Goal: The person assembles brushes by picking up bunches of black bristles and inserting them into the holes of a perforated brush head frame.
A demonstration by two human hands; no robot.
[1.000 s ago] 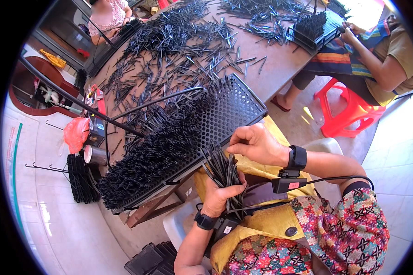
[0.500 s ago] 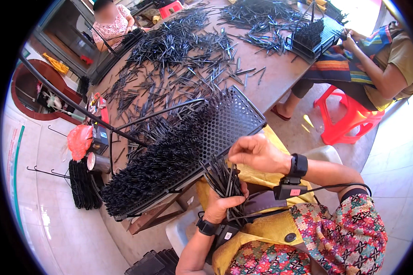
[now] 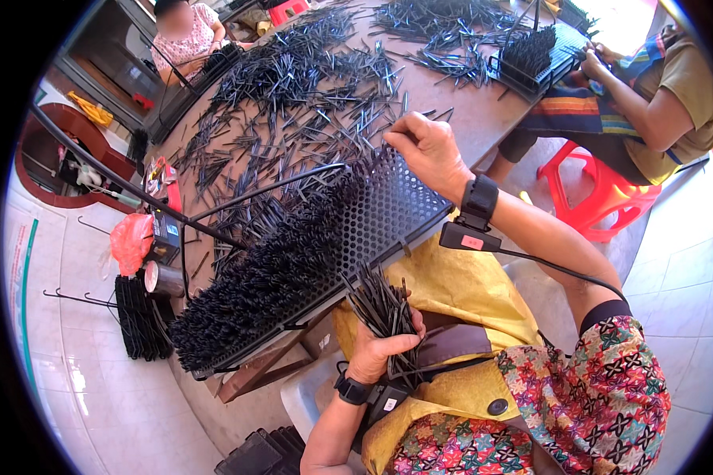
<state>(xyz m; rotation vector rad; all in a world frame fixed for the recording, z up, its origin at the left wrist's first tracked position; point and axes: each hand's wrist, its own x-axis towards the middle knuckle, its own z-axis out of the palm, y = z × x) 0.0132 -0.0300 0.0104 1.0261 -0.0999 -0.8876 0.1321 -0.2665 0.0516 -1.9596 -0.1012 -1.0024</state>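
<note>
My left hand (image 3: 382,348) is closed round a bundle of thin black sticks (image 3: 384,313), their ends fanning out above my fist in front of my lap. At the far edge of a black perforated tray (image 3: 396,210), my right hand (image 3: 429,154) is raised with thumb and fingers pinched together. Whatever lies in that pinch is too small to make out against the dark sticks behind. Densely packed upright black sticks (image 3: 253,293) fill the tray's left and middle part. Rows of bare holes show on its right part.
Loose black sticks (image 3: 281,87) lie heaped over the brown table (image 3: 483,119). A black bar (image 3: 127,166) crosses at left. One co-worker (image 3: 665,103) sits at right by another tray (image 3: 558,59), near a red stool (image 3: 586,194); another person (image 3: 186,47) sits far left.
My right hand has moved up and away from the bundle to the tray's far edge. My left hand keeps its hold on the sticks in nearly the same place.
</note>
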